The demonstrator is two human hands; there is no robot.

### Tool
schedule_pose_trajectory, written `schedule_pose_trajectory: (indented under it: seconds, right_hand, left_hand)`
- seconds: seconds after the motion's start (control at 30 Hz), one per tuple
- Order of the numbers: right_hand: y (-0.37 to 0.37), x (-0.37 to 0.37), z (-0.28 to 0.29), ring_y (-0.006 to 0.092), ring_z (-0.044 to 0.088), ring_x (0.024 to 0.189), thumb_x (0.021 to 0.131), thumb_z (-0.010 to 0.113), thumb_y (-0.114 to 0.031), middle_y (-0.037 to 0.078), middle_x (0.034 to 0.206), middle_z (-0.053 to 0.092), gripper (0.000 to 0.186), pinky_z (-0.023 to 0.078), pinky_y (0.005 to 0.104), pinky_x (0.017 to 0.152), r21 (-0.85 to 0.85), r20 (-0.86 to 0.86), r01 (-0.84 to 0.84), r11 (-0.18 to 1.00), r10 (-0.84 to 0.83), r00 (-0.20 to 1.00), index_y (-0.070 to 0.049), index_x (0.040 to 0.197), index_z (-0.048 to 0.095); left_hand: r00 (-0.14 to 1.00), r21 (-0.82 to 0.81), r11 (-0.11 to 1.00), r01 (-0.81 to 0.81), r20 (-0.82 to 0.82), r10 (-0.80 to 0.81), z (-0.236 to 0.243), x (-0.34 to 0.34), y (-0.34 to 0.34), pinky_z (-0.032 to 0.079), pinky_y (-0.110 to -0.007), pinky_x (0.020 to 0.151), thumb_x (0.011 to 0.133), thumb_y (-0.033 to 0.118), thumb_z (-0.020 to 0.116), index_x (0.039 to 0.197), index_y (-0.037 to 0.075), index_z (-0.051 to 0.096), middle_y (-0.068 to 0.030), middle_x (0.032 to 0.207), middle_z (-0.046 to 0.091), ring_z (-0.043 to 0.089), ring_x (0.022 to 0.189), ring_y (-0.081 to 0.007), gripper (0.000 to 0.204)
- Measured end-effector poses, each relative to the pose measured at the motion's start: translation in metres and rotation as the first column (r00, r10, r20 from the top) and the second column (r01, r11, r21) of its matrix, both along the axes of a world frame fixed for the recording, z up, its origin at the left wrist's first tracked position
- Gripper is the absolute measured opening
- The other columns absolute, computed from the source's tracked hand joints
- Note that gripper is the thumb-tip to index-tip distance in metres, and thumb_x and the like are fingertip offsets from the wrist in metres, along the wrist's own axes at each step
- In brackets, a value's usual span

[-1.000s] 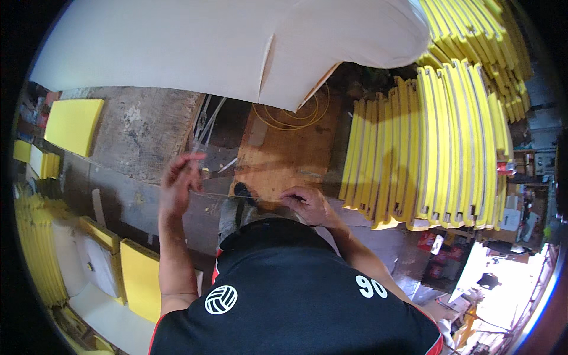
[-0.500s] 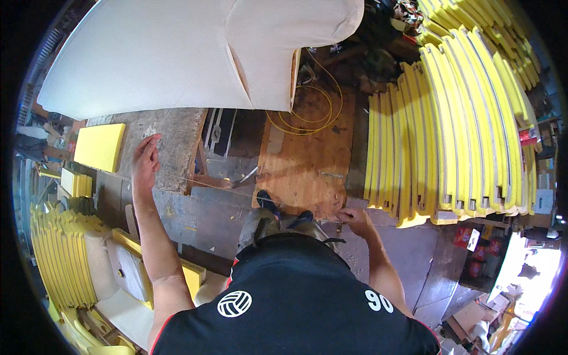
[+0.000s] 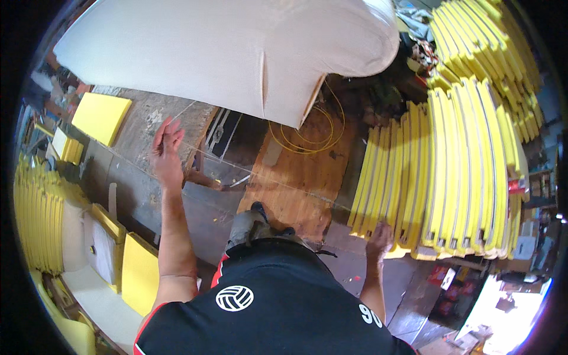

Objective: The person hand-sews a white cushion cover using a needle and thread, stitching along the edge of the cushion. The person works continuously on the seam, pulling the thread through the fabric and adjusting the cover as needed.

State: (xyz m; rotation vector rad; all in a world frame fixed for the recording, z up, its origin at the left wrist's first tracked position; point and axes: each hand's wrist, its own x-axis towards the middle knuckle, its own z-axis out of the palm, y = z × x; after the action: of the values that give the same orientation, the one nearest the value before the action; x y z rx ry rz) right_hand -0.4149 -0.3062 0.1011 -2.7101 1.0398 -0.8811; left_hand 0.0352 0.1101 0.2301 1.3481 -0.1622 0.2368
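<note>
My left hand (image 3: pixel 167 145) is raised over the worn board (image 3: pixel 155 112) on the left, fingers curled on a thin pale cord (image 3: pixel 284 186). The cord slants down to the right, toward my right hand (image 3: pixel 380 236), which is closed, apparently on it, in front of the upright yellow foam pads with grey strips (image 3: pixel 449 165). Its fingertips are small and partly indistinct. Ahead, a large white upholstered piece (image 3: pixel 225 53) lies over the board's far side. A yellow foam slab (image 3: pixel 100 118) rests at the board's left end.
A plywood sheet (image 3: pixel 284 177) with a coiled yellow hose lies below me. More foam stands at the upper right (image 3: pixel 479 41) and along the left (image 3: pixel 38 219), beside pale padded pieces (image 3: pixel 94 296). Clutter and a bright opening (image 3: pixel 509 307) are at the right.
My hands have spread apart: the left rose, the right shifted right toward the foam stack, and the cord now shows stretched between them. The view has also shifted slightly.
</note>
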Motion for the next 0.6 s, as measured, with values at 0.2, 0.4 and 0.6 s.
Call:
schedule_pose_trajectory:
  seconds: [0.2, 0.4, 0.6]
  right_hand:
    - [0.028, 0.137, 0.169, 0.0231, 0.07, 0.102, 0.109, 0.052, -0.012, 0.016, 0.111, 0.071, 0.023, 0.058, 0.0337, 0.084, 0.038, 0.513, -0.038, 0.999, 0.013, 0.858, 0.002, 0.119, 0.066]
    - [0.056, 0.248, 0.231, 0.0196, 0.07, 0.097, 0.108, 0.054, -0.012, 0.015, 0.11, 0.07, 0.023, 0.061, 0.0324, 0.081, -0.143, 0.622, -0.351, 0.926, 0.36, 0.696, 0.005, 0.118, 0.065]
    - [0.089, 0.332, 0.241, 0.019, 0.071, 0.086, 0.104, 0.061, -0.006, 0.015, 0.101, 0.072, 0.019, 0.061, 0.0315, 0.08, -0.005, 0.642, -0.604, 0.797, 0.466, 0.609, 0.005, 0.118, 0.066]
  left_hand:
    - [0.926, -0.197, 0.958, 0.208, 0.356, -0.128, 0.041, 0.0, -0.051, 0.044, -0.05, 0.114, 0.109, 0.014, 0.049, 0.129, 0.0, 0.063, -0.0216, 0.133, 0.062, 0.06, 0.128, -0.0291, 0.028]
    - [0.789, -0.518, 0.595, 0.614, 0.404, -0.463, 0.054, 0.032, -0.08, 0.055, -0.045, 0.091, 0.107, 0.016, 0.051, 0.119, 0.001, 0.062, -0.0062, 0.097, 0.061, 0.065, 0.09, -0.0207, 0.023]
    - [0.954, 0.11, 0.948, 0.298, -0.047, -0.295, 0.004, 0.049, -0.136, 0.053, -0.034, 0.067, 0.103, 0.016, 0.058, 0.117, 0.005, 0.067, -0.0078, 0.087, 0.066, 0.061, 0.072, -0.0188, 0.02]
